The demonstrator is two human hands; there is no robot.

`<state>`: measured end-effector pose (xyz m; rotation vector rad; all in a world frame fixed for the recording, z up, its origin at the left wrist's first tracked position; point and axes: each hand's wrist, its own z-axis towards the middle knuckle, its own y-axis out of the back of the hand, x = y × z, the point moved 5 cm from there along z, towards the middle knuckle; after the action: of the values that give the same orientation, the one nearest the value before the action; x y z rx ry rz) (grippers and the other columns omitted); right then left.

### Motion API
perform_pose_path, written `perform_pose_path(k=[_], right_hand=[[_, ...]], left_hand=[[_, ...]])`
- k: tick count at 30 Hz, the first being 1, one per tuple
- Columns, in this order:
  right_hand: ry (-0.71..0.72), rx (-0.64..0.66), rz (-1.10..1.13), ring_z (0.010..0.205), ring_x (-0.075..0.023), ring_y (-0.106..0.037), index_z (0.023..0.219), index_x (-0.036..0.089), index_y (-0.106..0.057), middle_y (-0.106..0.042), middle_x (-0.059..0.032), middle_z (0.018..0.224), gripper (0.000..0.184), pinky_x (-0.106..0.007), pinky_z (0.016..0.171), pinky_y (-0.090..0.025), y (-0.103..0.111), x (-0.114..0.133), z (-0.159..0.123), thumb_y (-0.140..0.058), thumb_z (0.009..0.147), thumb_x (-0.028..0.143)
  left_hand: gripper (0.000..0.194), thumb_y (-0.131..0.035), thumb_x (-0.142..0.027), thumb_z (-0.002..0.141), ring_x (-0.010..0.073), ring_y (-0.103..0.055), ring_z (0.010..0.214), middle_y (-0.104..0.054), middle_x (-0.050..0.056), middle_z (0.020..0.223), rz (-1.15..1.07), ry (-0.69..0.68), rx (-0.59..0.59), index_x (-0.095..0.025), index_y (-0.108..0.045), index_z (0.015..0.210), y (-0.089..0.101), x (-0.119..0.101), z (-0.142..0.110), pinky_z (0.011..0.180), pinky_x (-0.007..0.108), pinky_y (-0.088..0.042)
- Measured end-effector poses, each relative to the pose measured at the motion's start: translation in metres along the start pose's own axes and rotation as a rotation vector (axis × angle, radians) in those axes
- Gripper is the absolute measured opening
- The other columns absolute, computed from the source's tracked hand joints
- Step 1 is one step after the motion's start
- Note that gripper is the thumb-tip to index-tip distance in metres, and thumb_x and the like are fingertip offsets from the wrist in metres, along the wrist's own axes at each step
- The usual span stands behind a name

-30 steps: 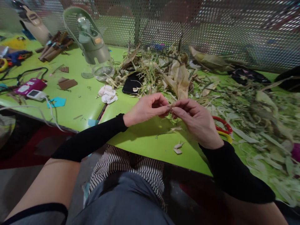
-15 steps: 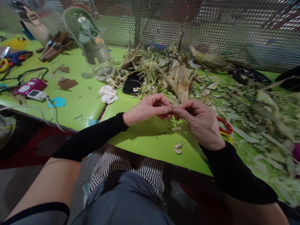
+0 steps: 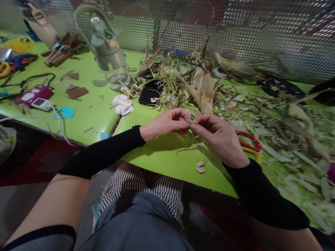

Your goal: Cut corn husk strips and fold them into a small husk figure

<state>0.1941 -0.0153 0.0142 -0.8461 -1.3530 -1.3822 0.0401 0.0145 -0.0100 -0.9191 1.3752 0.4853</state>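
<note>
Pinching together above the green counter (image 3: 162, 164), your left hand (image 3: 164, 122) and right hand (image 3: 220, 137) close fingertip to fingertip on a small husk strip (image 3: 190, 121), mostly hidden between them. Pale, flat husk scraps (image 3: 201, 166) lie at 6 o'clock of your hands. Red and yellow scissor handles (image 3: 250, 144) sit at 3 o'clock. Dry, papery corn husks (image 3: 201, 87) pile at 12 o'clock.

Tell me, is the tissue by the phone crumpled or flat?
Crumpled: the tissue sits as a bunched white wad on the green table, left of the phone.
</note>
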Motion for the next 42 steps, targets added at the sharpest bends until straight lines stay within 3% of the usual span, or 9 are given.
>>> perform_pose_path(k=[6,11,16,21,29,33,37,42], right_hand=[[-0.207,0.013,0.273,0.058,-0.0108,-0.054,0.08,0.023,-0.067,-0.061,0.0038,0.068,0.033,-0.025,0.057,-0.051,-0.002,-0.007,0.002,-0.091,0.072,0.045],[-0.238,0.048,0.326,0.057,-0.0098,-0.053,0.078,0.022,-0.067,-0.06,0.0037,0.067,0.037,-0.024,0.055,-0.051,-0.003,-0.006,0.003,-0.093,0.07,0.048],[-0.019,0.002,0.118,0.066,-0.0136,-0.064,0.088,0.024,-0.072,-0.07,0.0007,0.078,0.035,-0.029,0.064,-0.057,0.003,0.003,0.001,-0.089,0.078,0.053],[0.17,-0.064,-0.155,0.07,-0.0173,-0.066,0.087,0.025,-0.075,-0.074,-0.0021,0.081,0.035,-0.033,0.064,-0.056,0.008,0.011,-0.003,-0.082,0.084,0.06],[0.077,-0.047,-0.111,0.06,-0.0148,-0.061,0.084,0.025,-0.071,-0.069,0.0,0.07,0.047,-0.029,0.055,-0.051,0.004,0.006,-0.001,-0.079,0.082,0.07],[0.141,-0.09,-0.16,0.064,-0.0164,-0.062,0.087,0.025,-0.073,-0.072,-0.0017,0.076,0.04,-0.031,0.058,-0.052,0.006,0.005,-0.002,-0.078,0.086,0.065],[0.272,-0.182,-0.254,0.073,-0.0201,-0.068,0.087,0.028,-0.075,-0.077,-0.0037,0.086,0.024,-0.037,0.07,-0.057,0.004,0.009,-0.007,-0.076,0.092,0.051],[0.329,-0.179,-0.382,0.078,-0.0233,-0.068,0.093,0.03,-0.076,-0.076,-0.0045,0.09,0.013,-0.041,0.073,-0.057,-0.002,0.02,-0.008,-0.071,0.097,0.041]], left_hand=[[0.038,-0.083,-0.046,0.085,0.0094,-0.064,0.074,-0.069,0.0,0.083,0.191,-0.218,-0.031,-0.016,-0.061,0.09,-0.002,-0.012,-0.003,0.077,0.028,-0.054],[0.037,-0.084,-0.046,0.084,0.0128,-0.068,0.082,-0.073,0.004,0.088,0.358,-0.352,-0.059,-0.015,-0.064,0.092,-0.005,-0.02,-0.008,0.081,0.028,-0.055],[0.038,-0.084,-0.044,0.084,0.0098,-0.067,0.077,-0.072,0.003,0.086,0.169,-0.205,-0.072,-0.014,-0.062,0.093,0.002,-0.012,-0.004,0.078,0.027,-0.055],[0.03,-0.08,-0.035,0.088,0.007,-0.067,0.073,-0.072,0.001,0.083,0.006,-0.044,0.024,-0.014,-0.059,0.091,0.001,-0.007,-0.003,0.078,0.026,-0.056],[0.022,-0.079,-0.028,0.088,0.0075,-0.064,0.067,-0.069,0.0,0.079,0.188,-0.201,-0.021,-0.015,-0.061,0.092,-0.001,-0.014,-0.005,0.07,0.023,-0.055],[0.022,-0.079,-0.027,0.089,0.0094,-0.069,0.077,-0.072,0.001,0.084,0.08,-0.11,-0.057,-0.014,-0.063,0.097,0.003,-0.006,0.0,0.078,0.026,-0.057],[0.021,-0.081,-0.025,0.087,0.0086,-0.069,0.083,-0.073,0.001,0.089,-0.1,0.043,-0.085,-0.013,-0.065,0.096,0.004,0.006,0.003,0.086,0.027,-0.057],[0.016,-0.077,-0.019,0.089,0.007,-0.067,0.077,-0.069,-0.003,0.082,-0.199,0.079,-0.15,-0.015,-0.062,0.09,0.003,0.004,0.002,0.077,0.024,-0.054]])
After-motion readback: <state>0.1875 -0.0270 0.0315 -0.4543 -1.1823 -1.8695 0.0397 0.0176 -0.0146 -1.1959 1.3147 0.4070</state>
